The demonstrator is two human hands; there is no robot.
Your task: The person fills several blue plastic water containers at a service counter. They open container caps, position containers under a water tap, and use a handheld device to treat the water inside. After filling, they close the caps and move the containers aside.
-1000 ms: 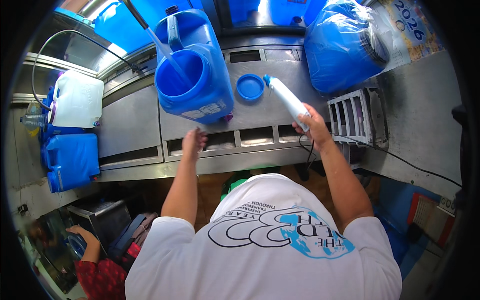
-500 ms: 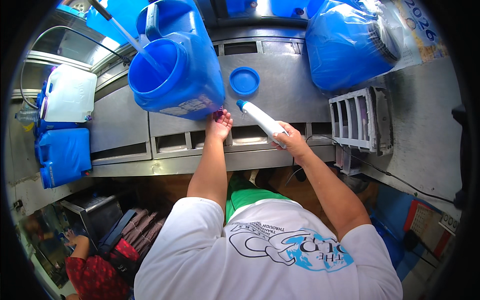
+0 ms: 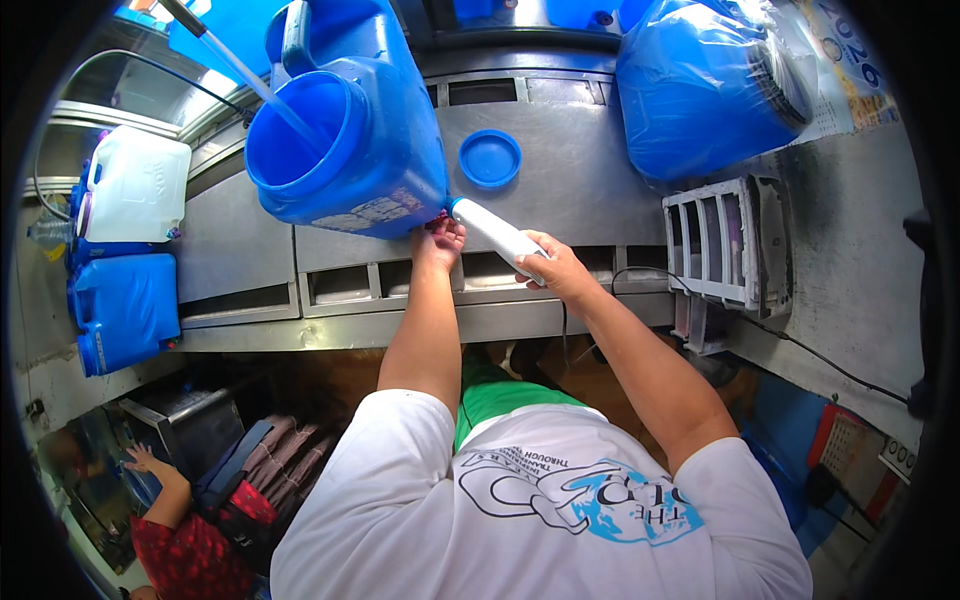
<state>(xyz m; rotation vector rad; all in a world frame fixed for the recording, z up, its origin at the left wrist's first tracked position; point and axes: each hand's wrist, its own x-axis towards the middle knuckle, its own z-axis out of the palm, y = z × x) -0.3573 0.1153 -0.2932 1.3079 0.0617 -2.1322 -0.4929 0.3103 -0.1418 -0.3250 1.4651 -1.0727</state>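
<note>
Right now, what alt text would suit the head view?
A person's left hand is at a purple fitting on an open blue jug, while the right hand holds a white handheld device toward it. A round blue lid lies on the metal counter.

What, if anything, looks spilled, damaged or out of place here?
No spill or clear damage shows. Only the round blue plastic lid stands out: it lies loose on the steel counter, while the big blue plastic jug beside it is open.
</note>
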